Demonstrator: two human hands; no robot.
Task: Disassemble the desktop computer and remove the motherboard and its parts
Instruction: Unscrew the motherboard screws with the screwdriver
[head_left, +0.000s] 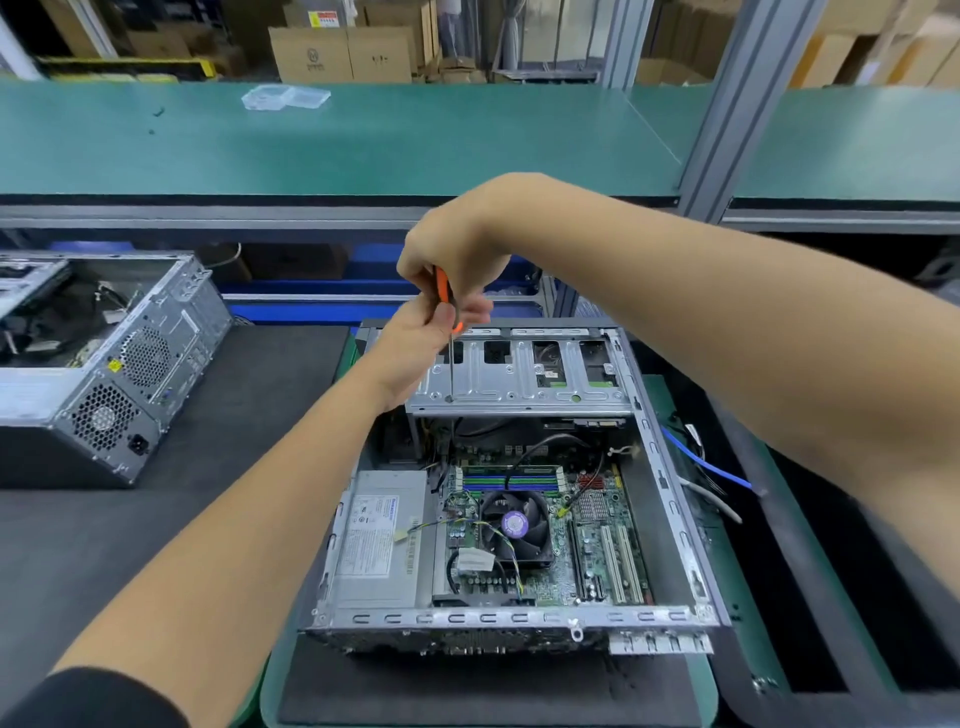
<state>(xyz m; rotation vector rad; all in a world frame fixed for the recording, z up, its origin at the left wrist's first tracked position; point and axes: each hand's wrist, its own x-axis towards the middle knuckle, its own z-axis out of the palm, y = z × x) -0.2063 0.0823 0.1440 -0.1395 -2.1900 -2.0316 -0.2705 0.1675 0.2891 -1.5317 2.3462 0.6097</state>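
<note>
We see the right hand (457, 249) clenched over the top of an orange-handled screwdriver (445, 301), while the left hand (421, 338) pinches the lower end of the handle just beneath it. The thin shaft runs straight down, and its tip sits in a hole at the near-left part of the drive cage (519, 376).

That cage spans the far end of the open computer case (670, 499), raised above the motherboard (582, 540). The board lies flat on the case floor, with the fan (514, 525) near its middle and the memory sticks (511, 480) just behind the fan. The power supply (382, 525) fills the near-left corner, just beside the board. We find open room above the board, walled in by the case rims on the right and near sides.

A blue cable (706, 462) and grey wires trail out over the right rim. The case rests on a dark mat (467, 686) on a green-edged bench. To the left, well apart, a second case (114, 364) lies on a black surface, with loose cables inside.

Beyond stands a green shelf (363, 140) carrying a clear plastic box (285, 97), and cardboard boxes (343, 52) are stacked behind.
</note>
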